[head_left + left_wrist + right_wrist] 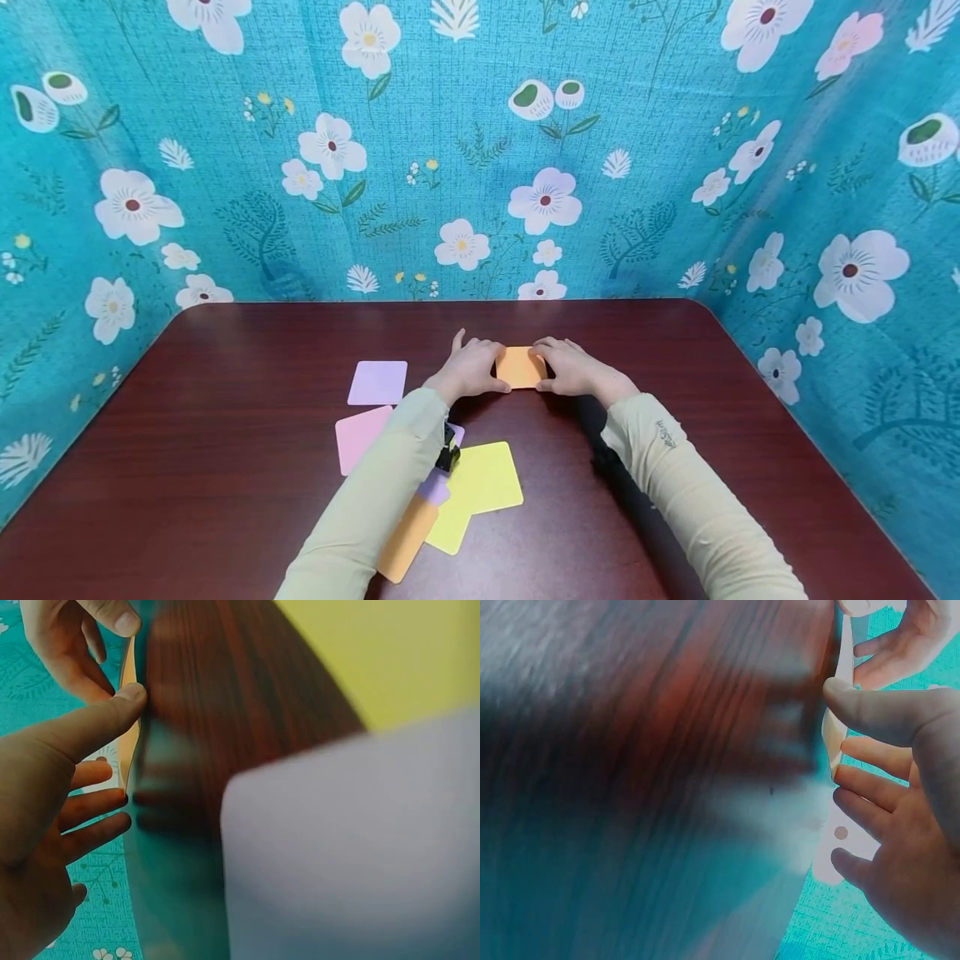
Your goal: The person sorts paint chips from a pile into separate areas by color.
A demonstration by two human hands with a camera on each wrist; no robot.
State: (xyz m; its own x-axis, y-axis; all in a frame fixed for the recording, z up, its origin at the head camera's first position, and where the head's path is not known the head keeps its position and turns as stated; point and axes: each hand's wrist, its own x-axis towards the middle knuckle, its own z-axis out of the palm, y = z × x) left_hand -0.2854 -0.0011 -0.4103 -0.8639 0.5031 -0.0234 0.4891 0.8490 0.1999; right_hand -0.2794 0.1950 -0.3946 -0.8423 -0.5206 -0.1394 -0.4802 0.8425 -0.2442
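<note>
An orange paper square [519, 367] sits at the centre of the frame on the dark wood, pinched at its left and right edges between two hands; wrist views show the thin sheet edge-on, slightly bowed between thumbs and fingers.

Both hands meet at the orange sheet [519, 367] near the middle of the dark table [712, 392], the left hand [472, 367] on its left edge, the right hand [573, 368] on its right. Beyond them, bare wood runs to the flowered curtain [480, 167], which walls off the back and both sides. Bare tabletop also lies to the right of the right sleeve. Left of the left sleeve lie a lilac sheet [377, 382] and a pink sheet [358, 437]; a yellow sheet [480, 483] (with more paper tucked under the forearm) fills the near space between the arms.
</note>
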